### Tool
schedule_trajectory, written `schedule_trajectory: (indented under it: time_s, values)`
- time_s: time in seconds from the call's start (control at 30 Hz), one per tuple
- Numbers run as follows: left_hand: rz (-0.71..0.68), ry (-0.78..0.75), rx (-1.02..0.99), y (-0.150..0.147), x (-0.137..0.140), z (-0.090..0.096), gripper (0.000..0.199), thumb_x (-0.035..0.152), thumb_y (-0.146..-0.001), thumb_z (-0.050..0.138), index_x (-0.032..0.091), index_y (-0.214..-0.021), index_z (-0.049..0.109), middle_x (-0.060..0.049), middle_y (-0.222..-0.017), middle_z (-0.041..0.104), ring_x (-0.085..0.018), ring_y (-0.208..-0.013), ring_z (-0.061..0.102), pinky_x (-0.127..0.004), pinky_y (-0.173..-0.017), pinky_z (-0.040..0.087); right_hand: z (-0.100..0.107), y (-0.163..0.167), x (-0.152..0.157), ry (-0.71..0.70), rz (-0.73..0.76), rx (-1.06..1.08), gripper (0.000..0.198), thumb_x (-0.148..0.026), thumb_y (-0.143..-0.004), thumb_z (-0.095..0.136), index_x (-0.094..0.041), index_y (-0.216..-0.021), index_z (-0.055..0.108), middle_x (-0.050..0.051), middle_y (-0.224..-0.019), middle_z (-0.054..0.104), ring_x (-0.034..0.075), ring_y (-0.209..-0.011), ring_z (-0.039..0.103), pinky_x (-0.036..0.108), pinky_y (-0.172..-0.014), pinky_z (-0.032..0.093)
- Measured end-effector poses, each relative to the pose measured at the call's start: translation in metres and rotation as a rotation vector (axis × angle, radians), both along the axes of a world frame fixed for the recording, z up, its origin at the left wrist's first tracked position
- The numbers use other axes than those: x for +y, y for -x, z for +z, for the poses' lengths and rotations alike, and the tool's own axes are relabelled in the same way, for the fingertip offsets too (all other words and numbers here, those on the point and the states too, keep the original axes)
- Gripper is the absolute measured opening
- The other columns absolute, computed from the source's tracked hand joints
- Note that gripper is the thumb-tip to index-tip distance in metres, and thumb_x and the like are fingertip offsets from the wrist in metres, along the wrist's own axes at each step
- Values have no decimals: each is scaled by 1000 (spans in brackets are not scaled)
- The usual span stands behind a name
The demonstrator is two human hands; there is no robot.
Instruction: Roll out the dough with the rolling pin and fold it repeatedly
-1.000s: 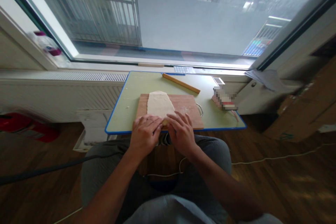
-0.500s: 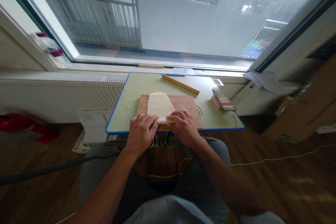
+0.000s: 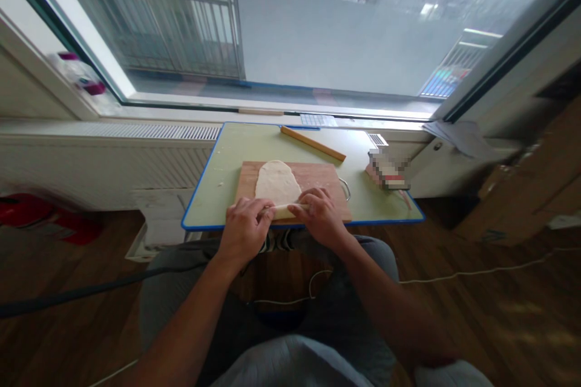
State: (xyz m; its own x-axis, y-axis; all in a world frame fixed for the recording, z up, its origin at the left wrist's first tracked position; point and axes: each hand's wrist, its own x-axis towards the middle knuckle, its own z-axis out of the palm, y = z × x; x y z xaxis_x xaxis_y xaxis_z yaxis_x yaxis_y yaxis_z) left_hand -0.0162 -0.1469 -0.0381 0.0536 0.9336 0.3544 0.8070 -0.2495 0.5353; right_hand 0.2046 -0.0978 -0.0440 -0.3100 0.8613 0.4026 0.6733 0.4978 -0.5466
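lower centre of frame: left hand [image 3: 245, 230] curled, fingertips pinching the rolled near edge of the dough sheet [image 3: 276, 184]; roll lying left-right, sheet stretching away up-frame on the wooden board [image 3: 327, 181]; right hand [image 3: 320, 217] curled likewise on the roll's right end, both equally near.

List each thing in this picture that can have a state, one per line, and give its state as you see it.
Dough sheet: flat on the board, near edge rolled up.
Left hand: fingers curled on the rolled edge.
Right hand: fingers curled on the rolled edge.
Wooden board: lying flat on the table, dusted with flour.
Rolling pin: lying on the table, untouched.
Table: standing against the windowsill.
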Motion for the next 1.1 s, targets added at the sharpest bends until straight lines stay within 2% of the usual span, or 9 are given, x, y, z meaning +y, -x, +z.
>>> schedule_trajectory:
  time_s: [0.17,0.3,0.37,0.47,0.6,0.8,0.97,1.1]
  values:
    - [88,-23,111,-2,-1,0,23,38,-105,58,25,-99,76,-7,-102,77,-30,-108,65,-44,-91,46,-3,2,0,14,-126,-20,23,-43,-96,81,-26,-84,71,7,-110,77,29,-114,63,48,-107,49]
    - [173,-91,108,-2,-3,3,19,33,-104,60,25,-101,77,-7,-109,78,-31,-112,65,-46,-96,46,-1,4,-8,-57,-181,39,6,-31,-97,74,-25,-100,74,8,-120,77,30,-121,63,49,-112,48]
    - [112,-118,71,-1,-5,3,20,32,-104,59,26,-107,77,-7,-115,79,-29,-117,65,-47,-102,46,0,6,-14,-108,-84,58,13,-25,-100,69,-26,-111,75,7,-127,77,28,-127,63,49,-117,45]
    - [-68,-89,33,0,-7,2,21,35,-101,65,26,-116,77,-7,-123,78,-28,-121,65,-46,-108,47,0,6,-22,-124,78,18,21,-29,-99,73,-28,-120,77,5,-130,78,28,-132,62,48,-120,43]
    - [-106,-59,57,5,-7,-1,28,31,-99,66,29,-126,76,-7,-128,77,-28,-124,64,-49,-110,46,-3,3,-22,-93,96,-31,29,-31,-97,80,-31,-126,77,4,-126,80,30,-131,61,50,-118,44]
    - [-68,-28,23,7,-1,1,24,33,-102,61,26,-119,76,-7,-120,80,-28,-116,66,-47,-106,47,1,-1,-13,-43,102,-63,27,-29,-94,83,-30,-121,80,6,-122,78,29,-120,63,49,-112,48]
    - [-29,2,-46,3,0,0,27,39,-105,55,26,-116,76,-6,-111,80,-27,-108,67,-45,-101,48,5,-2,-13,23,56,32,9,-32,-101,75,-27,-106,80,4,-100,78,26,-104,66,41,-98,53]
    - [16,-19,5,1,1,-2,24,40,-106,56,27,-108,76,-5,-108,79,-29,-109,66,-44,-96,47,1,2,-11,-2,-11,42,15,-35,-105,70,-26,-98,79,6,-100,78,27,-103,65,42,-96,52]
